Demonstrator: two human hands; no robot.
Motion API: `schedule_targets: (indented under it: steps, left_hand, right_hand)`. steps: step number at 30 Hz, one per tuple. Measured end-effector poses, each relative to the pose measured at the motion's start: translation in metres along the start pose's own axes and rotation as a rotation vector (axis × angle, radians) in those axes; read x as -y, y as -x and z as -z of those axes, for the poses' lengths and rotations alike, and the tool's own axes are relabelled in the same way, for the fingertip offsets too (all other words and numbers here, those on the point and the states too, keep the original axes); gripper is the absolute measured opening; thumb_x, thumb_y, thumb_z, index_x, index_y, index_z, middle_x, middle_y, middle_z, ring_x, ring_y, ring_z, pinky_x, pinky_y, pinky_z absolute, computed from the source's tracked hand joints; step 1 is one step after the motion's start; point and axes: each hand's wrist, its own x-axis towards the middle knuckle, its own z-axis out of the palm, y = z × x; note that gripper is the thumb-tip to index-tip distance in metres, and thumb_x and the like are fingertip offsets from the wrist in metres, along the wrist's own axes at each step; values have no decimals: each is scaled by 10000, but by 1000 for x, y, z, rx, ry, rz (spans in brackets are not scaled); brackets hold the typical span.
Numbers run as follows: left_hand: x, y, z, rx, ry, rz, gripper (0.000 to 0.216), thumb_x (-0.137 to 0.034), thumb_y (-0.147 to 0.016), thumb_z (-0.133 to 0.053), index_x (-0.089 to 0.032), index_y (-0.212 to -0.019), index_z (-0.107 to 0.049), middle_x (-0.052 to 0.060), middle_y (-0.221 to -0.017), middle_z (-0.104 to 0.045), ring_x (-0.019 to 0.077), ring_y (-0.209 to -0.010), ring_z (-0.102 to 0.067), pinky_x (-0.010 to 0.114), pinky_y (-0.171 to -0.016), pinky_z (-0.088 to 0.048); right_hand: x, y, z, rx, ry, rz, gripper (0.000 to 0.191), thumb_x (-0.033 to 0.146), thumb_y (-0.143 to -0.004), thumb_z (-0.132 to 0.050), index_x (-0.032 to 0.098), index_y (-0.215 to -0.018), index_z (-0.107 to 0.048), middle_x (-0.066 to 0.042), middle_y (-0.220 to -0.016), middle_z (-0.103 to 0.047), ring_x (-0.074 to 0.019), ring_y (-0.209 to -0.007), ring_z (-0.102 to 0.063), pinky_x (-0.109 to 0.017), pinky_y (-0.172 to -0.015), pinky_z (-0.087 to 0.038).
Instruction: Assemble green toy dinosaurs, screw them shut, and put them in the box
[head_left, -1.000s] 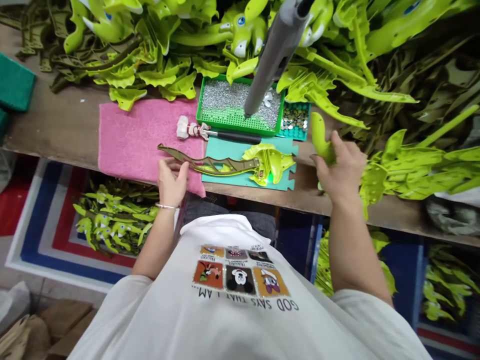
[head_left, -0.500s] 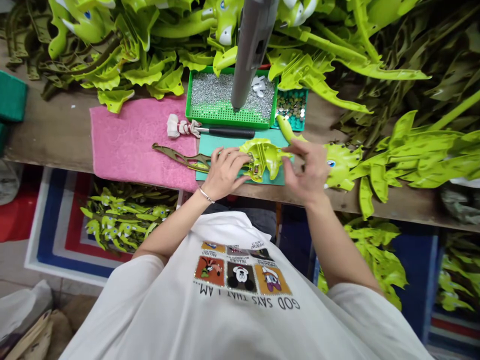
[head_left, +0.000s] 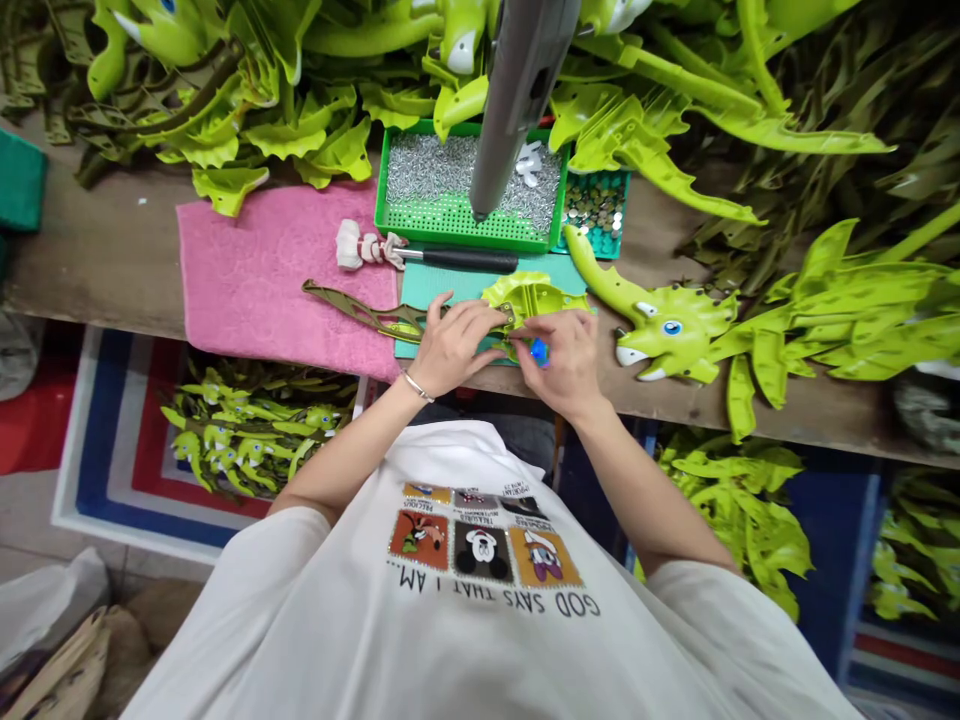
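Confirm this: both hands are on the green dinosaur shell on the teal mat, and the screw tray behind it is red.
Not quite. The screw tray is green, not red, as the head view shows. The rest stands: the left hand and the right hand are both on the green dinosaur shell on the teal mat.

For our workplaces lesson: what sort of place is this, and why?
Likely a toy-assembly workshop bench: heaps of identical green dinosaur parts, a tray of screws under a hanging power screwdriver, and one shell under the left hand.
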Motion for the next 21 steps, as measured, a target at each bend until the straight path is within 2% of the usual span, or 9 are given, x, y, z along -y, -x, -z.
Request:
schedule_targets:
  steps: [4,7,10,13,17,19,21]
  left_hand:
    - [0,2,-1,-9,59,10,323,-428,-924,-670,-213,-1165,-659,98,-1172,-742,285,-1242,-630,530,-1192,-260]
    - [0,4,-3,-45,133,5,321,-428,-935,-656,-212,-1172,-664,102,-1187,-743,290,-1259,-631,541,-1209,-235]
    - [-2,7,-5,-93,160,-12,323,-418,-959,-619,-211,-1204,-659,112,-1207,-739,290,-1279,-625,548,-1220,-221]
    - [-3,8,-8,-128,107,-35,320,-410,-975,-594,-212,-1219,-656,119,-1213,-738,287,-1282,-626,555,-1222,-231]
    - [-2,11,-12,-128,-27,-101,243,-358,-998,-568,-247,-1182,-682,107,-1234,-734,283,-1314,-603,588,-1213,-240]
    - [0,13,-14,-112,-95,-130,228,-277,-1008,-546,-273,-1185,-690,103,-1269,-719,281,-1354,-568,608,-1207,-242]
    - [2,15,-15,-83,-154,-152,251,-223,-1005,-535,-280,-1195,-690,108,-1296,-704,278,-1380,-542,616,-1206,-250]
  right_hand:
    - [-2,1,-2,15,8,50,99,307,-939,-524,247,-972,-596,-77,-890,-743,-269,-857,-659,-575,-985,-404]
    - [1,1,-2,59,44,80,153,284,-967,-477,262,-990,-627,-57,-908,-756,-242,-888,-673,-556,-1020,-399]
    - [10,5,0,105,71,100,254,244,-978,-437,271,-1113,-651,-71,-965,-766,-242,-996,-688,-539,-1039,-412]
    - [18,13,4,125,59,115,362,180,-965,-425,238,-1275,-603,-113,-1108,-761,-255,-1151,-672,-537,-1076,-422]
    - [20,22,8,91,-94,88,440,183,-952,-453,184,-1391,-477,-166,-1285,-697,-261,-1225,-658,-520,-1075,-497]
    - [16,23,10,68,-212,41,455,223,-958,-480,193,-1409,-429,-156,-1276,-702,-249,-1205,-675,-472,-1000,-569]
    - [10,22,15,35,-279,22,426,247,-960,-505,228,-1382,-444,-117,-1225,-728,-232,-1166,-698,-446,-987,-588]
